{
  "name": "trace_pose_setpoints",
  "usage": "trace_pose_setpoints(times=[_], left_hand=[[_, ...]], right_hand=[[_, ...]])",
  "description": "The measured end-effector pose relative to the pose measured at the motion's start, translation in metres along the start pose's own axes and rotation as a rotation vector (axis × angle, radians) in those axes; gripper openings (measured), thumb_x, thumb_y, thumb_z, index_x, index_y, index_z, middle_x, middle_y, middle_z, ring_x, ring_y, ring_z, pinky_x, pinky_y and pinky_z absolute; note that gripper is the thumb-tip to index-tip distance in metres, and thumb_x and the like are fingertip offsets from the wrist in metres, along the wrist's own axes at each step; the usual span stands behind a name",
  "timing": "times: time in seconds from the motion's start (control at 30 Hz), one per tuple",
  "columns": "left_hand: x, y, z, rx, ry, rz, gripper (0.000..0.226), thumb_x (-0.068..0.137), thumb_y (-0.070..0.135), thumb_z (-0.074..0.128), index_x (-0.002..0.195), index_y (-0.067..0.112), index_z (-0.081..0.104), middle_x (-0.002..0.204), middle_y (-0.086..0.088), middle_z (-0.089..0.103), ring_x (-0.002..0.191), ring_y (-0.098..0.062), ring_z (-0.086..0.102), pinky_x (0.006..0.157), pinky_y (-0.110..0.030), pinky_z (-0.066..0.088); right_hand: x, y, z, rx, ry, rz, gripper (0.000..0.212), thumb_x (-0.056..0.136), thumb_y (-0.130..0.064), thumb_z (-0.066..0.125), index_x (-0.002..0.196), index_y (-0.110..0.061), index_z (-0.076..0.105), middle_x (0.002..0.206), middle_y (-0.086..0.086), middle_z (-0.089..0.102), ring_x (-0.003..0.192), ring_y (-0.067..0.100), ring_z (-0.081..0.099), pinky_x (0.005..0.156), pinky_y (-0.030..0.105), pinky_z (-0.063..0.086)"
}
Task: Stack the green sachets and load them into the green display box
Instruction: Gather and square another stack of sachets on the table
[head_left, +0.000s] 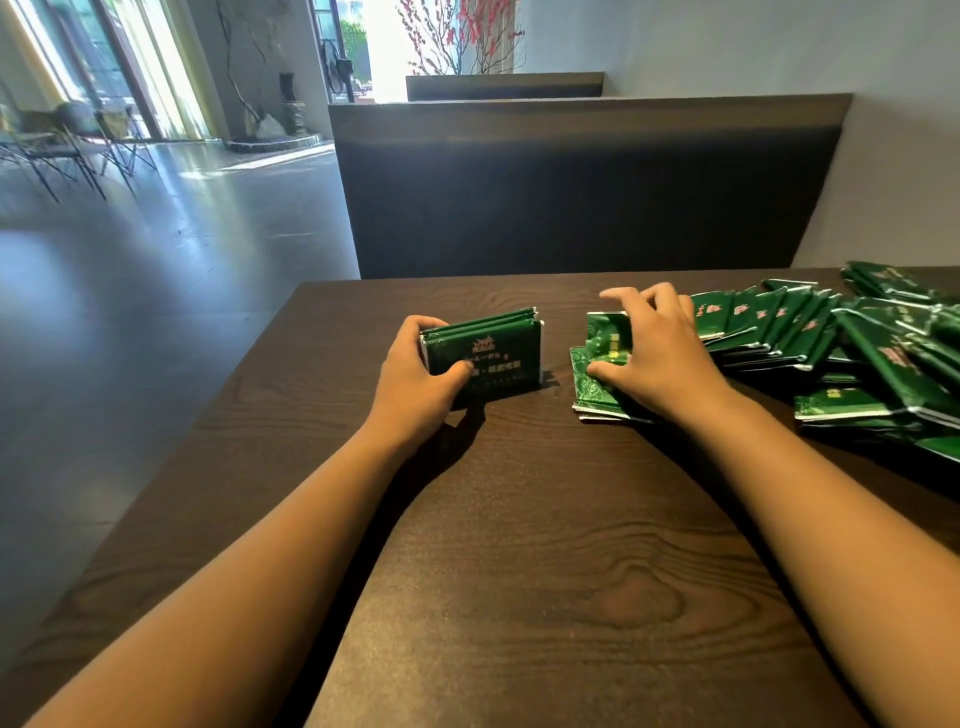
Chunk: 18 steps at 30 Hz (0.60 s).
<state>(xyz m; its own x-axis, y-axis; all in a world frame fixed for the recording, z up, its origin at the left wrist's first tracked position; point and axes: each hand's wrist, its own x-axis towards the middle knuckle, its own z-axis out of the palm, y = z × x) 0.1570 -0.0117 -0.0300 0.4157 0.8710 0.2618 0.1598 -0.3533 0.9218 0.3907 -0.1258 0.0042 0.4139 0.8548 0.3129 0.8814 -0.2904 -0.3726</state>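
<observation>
My left hand (421, 376) grips a small stack of green sachets (498, 356) standing on edge on the dark wooden table (519, 545), thumb on the front face. To the right, my right hand (654, 353) lies with curled fingers over a few flat green sachets (597, 379), thumb pressing their near side. A large loose heap of green sachets (852, 358) spreads along the table's right side. No green display box is in view.
A dark upholstered bench back (587, 192) stands just behind the table's far edge. Left of the table is polished floor (156, 291) with chairs (72, 140) far off by the windows. A white wall is at the right.
</observation>
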Motion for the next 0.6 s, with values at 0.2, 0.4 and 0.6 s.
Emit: trace_pose_setpoints(times=[0.2, 0.4, 0.6], left_hand=[[0.001, -0.001, 0.001, -0.002, 0.066, -0.001, 0.037, 0.091, 0.004, 0.073, 0.116, 0.019, 0.051, 0.118, 0.001, 0.063, 0.113, -0.016, 0.065, 0.084, -0.041, 0.064], [0.002, -0.004, -0.001, 0.0, 0.12, -0.004, 0.041, 0.09, 0.005, 0.075, 0.119, 0.019, 0.049, 0.121, -0.003, 0.062, 0.115, -0.018, 0.064, 0.085, -0.037, 0.064], [0.002, -0.004, 0.0, 0.004, 0.097, -0.009, 0.044, 0.089, 0.007, 0.076, 0.121, 0.02, 0.048, 0.123, -0.005, 0.062, 0.116, -0.02, 0.064, 0.085, -0.044, 0.064]], right_hand=[[0.0, -0.003, 0.006, -0.029, 0.094, -0.019, 0.084, 0.083, -0.053, 0.075, 0.15, -0.023, 0.035, 0.142, 0.01, 0.037, 0.13, 0.03, 0.038, 0.1, 0.043, 0.045], [-0.002, -0.013, -0.014, -0.522, -0.144, 0.208, 0.098, 0.078, -0.09, 0.042, 0.143, -0.017, 0.035, 0.111, 0.012, 0.06, 0.104, 0.034, 0.064, 0.067, 0.038, 0.05], [-0.001, -0.015, -0.006, -0.349, -0.174, 0.17, 0.073, 0.087, -0.059, 0.069, 0.138, -0.015, 0.041, 0.118, 0.012, 0.063, 0.108, 0.035, 0.062, 0.08, 0.045, 0.056]])
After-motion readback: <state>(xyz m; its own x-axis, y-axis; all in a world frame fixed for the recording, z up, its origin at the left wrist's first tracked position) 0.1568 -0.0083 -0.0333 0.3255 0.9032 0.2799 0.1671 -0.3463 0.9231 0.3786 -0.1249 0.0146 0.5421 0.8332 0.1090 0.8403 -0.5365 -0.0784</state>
